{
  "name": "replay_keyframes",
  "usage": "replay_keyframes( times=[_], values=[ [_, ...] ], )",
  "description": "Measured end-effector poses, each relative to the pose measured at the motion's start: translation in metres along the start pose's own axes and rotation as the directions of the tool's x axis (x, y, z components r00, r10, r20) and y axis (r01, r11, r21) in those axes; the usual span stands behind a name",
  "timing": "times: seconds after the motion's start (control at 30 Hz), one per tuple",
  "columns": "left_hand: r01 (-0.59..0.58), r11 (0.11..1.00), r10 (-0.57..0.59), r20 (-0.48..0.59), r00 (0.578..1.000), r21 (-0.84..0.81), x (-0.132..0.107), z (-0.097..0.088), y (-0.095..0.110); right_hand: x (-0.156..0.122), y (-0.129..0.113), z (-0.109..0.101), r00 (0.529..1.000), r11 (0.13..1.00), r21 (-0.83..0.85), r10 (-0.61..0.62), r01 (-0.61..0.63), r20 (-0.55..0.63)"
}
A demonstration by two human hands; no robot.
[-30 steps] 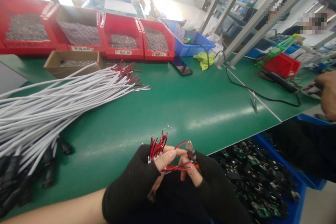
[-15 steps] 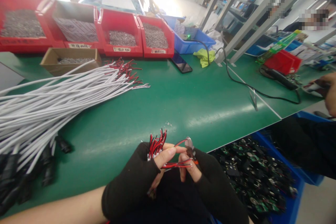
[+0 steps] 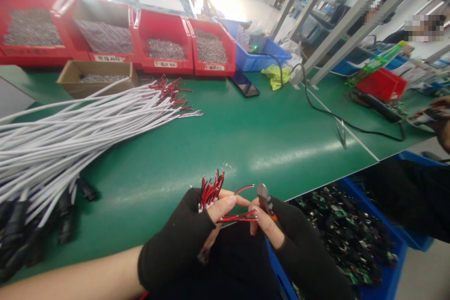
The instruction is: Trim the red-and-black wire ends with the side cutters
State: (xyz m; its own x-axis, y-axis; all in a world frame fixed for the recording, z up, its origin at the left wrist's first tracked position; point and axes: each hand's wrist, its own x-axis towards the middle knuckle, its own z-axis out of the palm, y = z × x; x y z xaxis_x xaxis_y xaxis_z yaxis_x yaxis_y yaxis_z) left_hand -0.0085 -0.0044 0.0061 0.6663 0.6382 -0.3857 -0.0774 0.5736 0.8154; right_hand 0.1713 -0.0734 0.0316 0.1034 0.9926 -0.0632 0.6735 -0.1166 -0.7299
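Note:
My left hand (image 3: 220,211), in a black fingerless glove, is closed on a bunch of red and black wires (image 3: 211,191). Several short wire ends point up above the fist, and others stretch right toward my other hand. A single wire (image 3: 245,189) sticks out from between the left fingertips. My right hand (image 3: 269,227), gloved the same way, grips a pair of cutting pliers (image 3: 266,199) with an orange patch on the handle. The plier jaws point up, a small gap to the right of that wire's tip. My right thumb lies at the ends of the lower wires.
White cables (image 3: 87,126) with red wire ends lie at the left beside a small wrench (image 3: 191,114). Red bins (image 3: 165,66) of small parts line the back. A phone (image 3: 245,83) lies near them. A blue crate (image 3: 395,262) of circuit boards stands lower right, near another person's arm.
My right hand and the pliers have moved slightly right, so the jaws are now apart from the single wire's tip. My left hand keeps its hold on the wires.

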Motion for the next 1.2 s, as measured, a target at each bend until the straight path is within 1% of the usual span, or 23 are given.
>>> replay_keyframes(
  times=[0.23, 0.37, 0.57, 0.83, 0.93, 1.07, 1.2],
  values=[
    [-0.035, 0.999, 0.034, 0.019, 0.999, 0.036, 0.0011, 0.0010, 0.0030, -0.0039, -0.0041, 0.0001, 0.998, 0.998, 0.056, 0.000, -0.003, 0.061],
    [-0.036, 0.996, 0.035, 0.020, 0.999, 0.081, -0.0008, 0.0004, 0.0043, -0.0045, -0.0049, -0.0004, 0.997, 0.997, 0.070, 0.020, -0.025, 0.070],
    [0.004, 0.994, -0.004, 0.004, 1.000, 0.111, 0.0007, 0.0007, 0.0051, -0.0020, -0.0050, 0.0012, 1.000, 0.998, 0.060, -0.021, 0.019, 0.019],
    [-0.017, 0.996, 0.015, 0.032, 0.999, 0.084, -0.0003, 0.0010, 0.0046, -0.0017, -0.0060, -0.0009, 1.000, 1.000, 0.010, -0.029, 0.029, -0.006],
    [-0.013, 0.995, 0.011, 0.018, 1.000, 0.098, -0.0015, 0.0019, 0.0066, 0.0005, -0.0083, -0.0009, 0.999, 0.999, -0.005, -0.047, 0.047, -0.011],
    [-0.011, 0.994, 0.013, -0.012, 1.000, 0.107, -0.0009, 0.0023, 0.0077, 0.0009, -0.0090, -0.0001, 0.998, 0.999, -0.020, -0.042, 0.041, -0.051],
    [-0.006, 0.994, 0.009, -0.020, 1.000, 0.111, -0.0007, 0.0013, 0.0068, -0.0012, -0.0080, -0.0002, 0.999, 1.000, -0.015, -0.024, 0.024, -0.040]
  ],
)
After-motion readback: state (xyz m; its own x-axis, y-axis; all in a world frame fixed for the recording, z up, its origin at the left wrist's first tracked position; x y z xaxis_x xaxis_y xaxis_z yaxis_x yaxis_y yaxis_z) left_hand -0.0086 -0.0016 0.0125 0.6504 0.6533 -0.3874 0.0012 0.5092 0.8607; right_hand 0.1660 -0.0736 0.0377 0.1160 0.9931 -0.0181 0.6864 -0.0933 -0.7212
